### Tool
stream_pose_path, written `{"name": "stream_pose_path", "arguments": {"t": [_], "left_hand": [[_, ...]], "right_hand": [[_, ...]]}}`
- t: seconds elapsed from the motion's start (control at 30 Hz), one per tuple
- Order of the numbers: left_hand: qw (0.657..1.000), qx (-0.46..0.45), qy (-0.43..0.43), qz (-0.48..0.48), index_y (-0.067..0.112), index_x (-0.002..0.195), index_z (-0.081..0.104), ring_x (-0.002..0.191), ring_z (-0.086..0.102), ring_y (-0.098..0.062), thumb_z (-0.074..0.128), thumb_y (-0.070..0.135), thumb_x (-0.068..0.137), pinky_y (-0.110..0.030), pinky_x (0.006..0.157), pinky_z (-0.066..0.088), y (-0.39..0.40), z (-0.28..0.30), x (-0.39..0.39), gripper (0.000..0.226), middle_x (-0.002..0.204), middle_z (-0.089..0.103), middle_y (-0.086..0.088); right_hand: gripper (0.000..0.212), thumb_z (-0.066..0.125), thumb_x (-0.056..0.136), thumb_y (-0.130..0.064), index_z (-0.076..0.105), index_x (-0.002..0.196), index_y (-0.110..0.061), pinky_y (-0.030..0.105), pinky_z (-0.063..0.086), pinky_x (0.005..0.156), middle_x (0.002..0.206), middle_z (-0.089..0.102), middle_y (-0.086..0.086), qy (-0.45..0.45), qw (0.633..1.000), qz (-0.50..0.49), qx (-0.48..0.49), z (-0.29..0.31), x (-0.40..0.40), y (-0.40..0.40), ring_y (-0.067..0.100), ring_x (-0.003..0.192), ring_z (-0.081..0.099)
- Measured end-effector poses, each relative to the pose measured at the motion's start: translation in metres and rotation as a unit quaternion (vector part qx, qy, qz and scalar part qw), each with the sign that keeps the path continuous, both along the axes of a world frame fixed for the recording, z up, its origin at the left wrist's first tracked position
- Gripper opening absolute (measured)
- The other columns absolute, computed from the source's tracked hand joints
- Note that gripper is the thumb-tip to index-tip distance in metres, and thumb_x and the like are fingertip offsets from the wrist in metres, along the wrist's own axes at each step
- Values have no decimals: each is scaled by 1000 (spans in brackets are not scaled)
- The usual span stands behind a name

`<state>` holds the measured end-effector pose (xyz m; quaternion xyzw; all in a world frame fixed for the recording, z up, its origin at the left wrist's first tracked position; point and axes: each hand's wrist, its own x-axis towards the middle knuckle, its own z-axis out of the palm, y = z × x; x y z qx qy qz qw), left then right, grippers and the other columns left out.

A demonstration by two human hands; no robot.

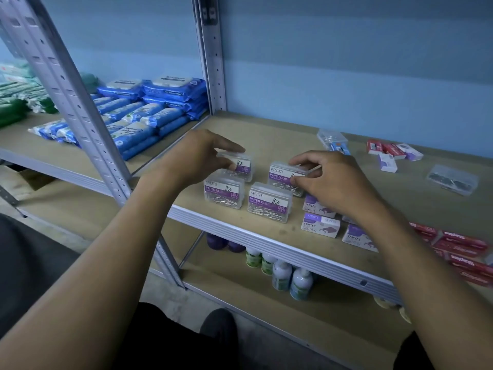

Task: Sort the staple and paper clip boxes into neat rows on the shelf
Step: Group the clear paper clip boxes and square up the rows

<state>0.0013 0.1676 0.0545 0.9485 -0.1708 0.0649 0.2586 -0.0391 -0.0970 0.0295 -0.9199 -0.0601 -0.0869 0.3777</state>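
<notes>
Left hand: the left hand curls over the back-left paper clip box, thumb at its front and fingers along its top edge, pinching it where it stands on the shelf.
Right hand: the right hand grips the back-right paper clip box, fingertips on its lid and right end.
Paper clip boxes: four clear boxes with purple labels stand in two rows of two near the shelf's front edge; the front-left box and front-right box stand free, just beside each other.
Staple boxes: white-and-purple staple boxes lie just right of the clips, partly under the right forearm; red staple boxes lie at the far right edge, blurred, so their count is unclear.
Unsorted items: a few loose small boxes and two clear cases sit farther back.
Neighbouring shelf: blue wipe packs are stacked to the left.
</notes>
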Motion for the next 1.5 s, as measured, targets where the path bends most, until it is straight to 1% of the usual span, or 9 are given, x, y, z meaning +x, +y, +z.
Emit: {"name": "stream_pose_path", "arguments": {"t": [0.13, 0.3, 0.57, 0.77, 0.83, 0.97, 1.1, 1.27, 1.5], "left_hand": [[1000, 25, 19, -3, 37, 116, 72, 91, 63, -14, 78, 26, 82, -30, 87, 50, -1, -2, 1, 37, 122, 69, 7], [998, 42, 35, 5, 42, 116, 70, 93, 64, -12, 77, 29, 83, -31, 89, 51, -1, -4, 1, 37, 125, 67, 9], [999, 10, 52, 6, 35, 121, 68, 108, 63, -12, 76, 27, 83, -36, 97, 51, -4, 2, -2, 40, 132, 62, 12], [1000, 2, -17, -17, 33, 122, 67, 102, 65, -6, 68, 44, 87, -24, 85, 50, -27, 10, -4, 37, 124, 66, 15], [999, 4, -30, -25, 34, 119, 68, 100, 65, -4, 65, 46, 88, -24, 84, 50, -41, 11, -5, 34, 120, 68, 17], [998, 17, -45, -49, 33, 117, 70, 97, 65, -2, 66, 44, 89, -10, 73, 42, -72, 11, -6, 30, 115, 68, 19], [997, 0, -38, -66, 36, 113, 71, 94, 65, -3, 70, 46, 85, -22, 82, 51, -101, 5, -1, 29, 110, 70, 18], [998, -13, -21, -65, 37, 111, 70, 95, 63, -3, 72, 48, 82, -26, 85, 52, -136, 0, 7, 32, 109, 68, 20], [999, 53, 2, 2, 33, 114, 69, 106, 61, -11, 72, 57, 78, -31, 93, 49, -168, -6, 19, 43, 116, 67, 14]], "right_hand": [[31, 80, 83, -28, 74, 114, -32, 23, 56, 78, 102, 69, -11, 4, 1000, 4, -4, 1, -3, 1, 3, 87, 67], [33, 81, 82, -30, 74, 114, -32, 11, 46, 75, 101, 69, -14, 9, 1000, 15, -10, 1, -3, 1, -1, 87, 66], [32, 76, 85, -41, 70, 116, -37, 19, 52, 81, 101, 67, -17, 4, 1000, 22, 4, 2, -5, -4, -1, 88, 64], [24, 67, 90, -44, 69, 113, -38, 19, 51, 81, 98, 69, -21, 6, 1000, -1, 16, 6, -11, -27, -2, 91, 64], [23, 68, 90, -45, 70, 112, -39, 16, 50, 76, 98, 69, -21, 12, 1000, -14, 14, 6, -13, -37, -2, 90, 64], [19, 66, 90, -41, 71, 108, -39, 15, 43, 67, 94, 69, -20, 18, 999, -37, 10, 8, -20, -59, -4, 80, 62], [17, 67, 90, -38, 72, 106, -39, 18, 42, 72, 98, 68, -20, 35, 998, -55, -14, 10, -28, -86, -3, 85, 61], [19, 68, 91, -35, 72, 109, -38, 14, 43, 74, 105, 67, -18, 53, 995, -81, -36, 9, -36, -119, -2, 91, 62], [20, 68, 91, -35, 71, 110, -39, 12, 40, 71, 107, 67, -17, 55, 993, -100, -38, 3, -37, -142, -4, 91, 60]]}}
